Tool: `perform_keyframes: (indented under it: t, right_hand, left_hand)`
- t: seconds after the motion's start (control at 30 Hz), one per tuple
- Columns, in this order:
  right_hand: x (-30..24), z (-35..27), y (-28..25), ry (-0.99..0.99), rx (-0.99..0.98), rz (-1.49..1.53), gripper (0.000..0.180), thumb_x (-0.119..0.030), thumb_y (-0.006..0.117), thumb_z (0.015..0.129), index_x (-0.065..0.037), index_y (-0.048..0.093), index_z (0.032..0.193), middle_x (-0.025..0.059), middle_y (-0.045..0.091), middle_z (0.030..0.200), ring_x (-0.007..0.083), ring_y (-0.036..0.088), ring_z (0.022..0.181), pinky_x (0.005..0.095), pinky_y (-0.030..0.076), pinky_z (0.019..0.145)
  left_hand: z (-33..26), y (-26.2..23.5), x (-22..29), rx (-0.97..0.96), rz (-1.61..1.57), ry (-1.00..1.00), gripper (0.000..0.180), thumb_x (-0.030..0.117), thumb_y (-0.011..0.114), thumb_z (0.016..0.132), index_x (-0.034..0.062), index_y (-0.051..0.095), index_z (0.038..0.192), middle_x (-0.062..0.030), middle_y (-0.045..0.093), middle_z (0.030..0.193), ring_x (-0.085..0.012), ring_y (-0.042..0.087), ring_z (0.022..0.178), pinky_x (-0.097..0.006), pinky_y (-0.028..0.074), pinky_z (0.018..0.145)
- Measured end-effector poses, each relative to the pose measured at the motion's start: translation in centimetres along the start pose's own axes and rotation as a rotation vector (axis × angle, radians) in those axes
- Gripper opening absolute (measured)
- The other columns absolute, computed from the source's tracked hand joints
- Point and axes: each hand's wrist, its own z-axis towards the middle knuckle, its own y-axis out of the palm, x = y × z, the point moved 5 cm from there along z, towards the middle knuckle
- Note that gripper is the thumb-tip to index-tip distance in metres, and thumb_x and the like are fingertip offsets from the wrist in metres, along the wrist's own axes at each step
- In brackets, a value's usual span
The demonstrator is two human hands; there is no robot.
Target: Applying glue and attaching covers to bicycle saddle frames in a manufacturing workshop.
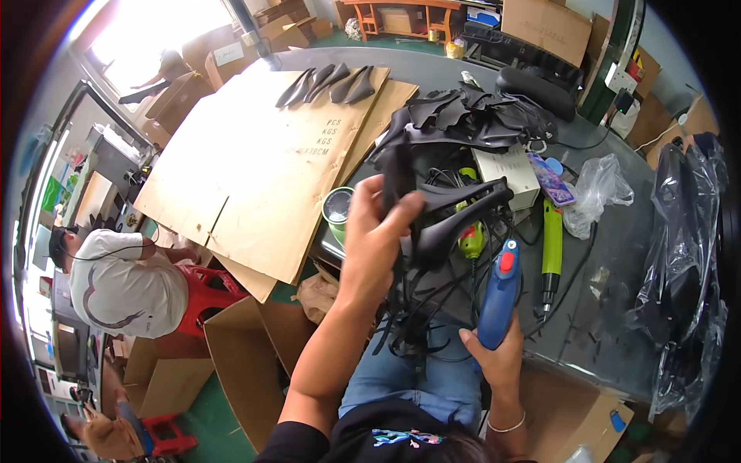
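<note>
Gripping one black saddle (440,220) nose up-right, your left hand (374,239) lifts it; your right hand (494,351) clasps one blue tool (500,297) upright.

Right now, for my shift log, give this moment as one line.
left hand: holds black saddle shell | right hand: grips blue power tool | surface: grey table | nearby: green tool

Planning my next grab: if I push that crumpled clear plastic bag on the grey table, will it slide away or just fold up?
The clear plastic bag looks thin and crumpled, so it would probably fold rather than slide whole. It appears nearly empty, likely very light. Its glossy film may slip between fingers.
</note>
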Motion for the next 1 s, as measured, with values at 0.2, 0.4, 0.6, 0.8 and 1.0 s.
perform_keyframes:
  t: [0.2,0.4,0.6,0.8,1.0]
  right_hand:
    - [-0.7,0.2,0.7,-0.031,-0.038,0.180,0.046,-0.014,0.078,0.068,0.001,0.046,0.097,0.0056,0.061,0.070,0.0138,0.063,0.067,0.0268,0.050,0.063]
    - [-2.6,0.3,1.5,-0.166,0.002,0.175,0.050,-0.011,0.078,0.069,-0.001,0.044,0.104,0.0033,0.057,0.076,0.0102,0.055,0.063,0.0243,0.047,0.061]
    - [-2.8,0.4,0.5,-0.142,0.150,0.230,0.050,-0.008,0.076,0.068,-0.001,0.047,0.108,-0.0001,0.050,0.089,0.0092,0.050,0.072,0.0241,0.044,0.068]
    - [-2.5,0.6,0.0,-0.020,0.044,0.201,0.048,-0.006,0.075,0.065,-0.001,0.049,0.106,0.0015,0.054,0.086,0.0100,0.052,0.076,0.0237,0.043,0.072]
    - [-2.9,0.2,0.4,-0.024,-0.222,0.185,0.056,-0.006,0.073,0.063,-0.001,0.047,0.112,0.0040,0.057,0.089,0.0119,0.057,0.078,0.0274,0.048,0.073]
  left_hand:
    - [-4.3,-3.9,-0.5,0.076,-0.908,-0.043,0.013,0.019,0.044,0.093,0.0069,0.047,0.089,-0.0057,0.048,0.081,-0.0194,0.047,0.080,-0.034,0.040,0.078]
    - [-7.5,-4.5,-5.0,0.234,-1.006,-0.100,0.018,0.021,0.042,0.093,0.0050,0.048,0.090,-0.0074,0.049,0.087,-0.0204,0.047,0.084,-0.036,0.040,0.084]
    - [-11.8,-5.1,-9.0,-0.005,-0.844,-0.469,0.033,0.033,0.038,0.095,0.0040,0.053,0.092,-0.0107,0.062,0.084,-0.0217,0.060,0.078,-0.034,0.049,0.071]
    - [-14.0,-7.4,-4.8,-0.317,0.350,0.026,0.022,0.012,0.060,0.085,-0.0009,0.060,0.067,-0.0061,0.061,0.062,-0.0140,0.057,0.057,-0.024,0.046,0.055]
    - [-8.9,-6.8,-2.1,-0.277,0.349,-0.005,0.048,0.019,0.071,0.076,0.0002,0.052,0.116,-0.0059,0.057,0.109,-0.0133,0.051,0.095,-0.025,0.041,0.083]
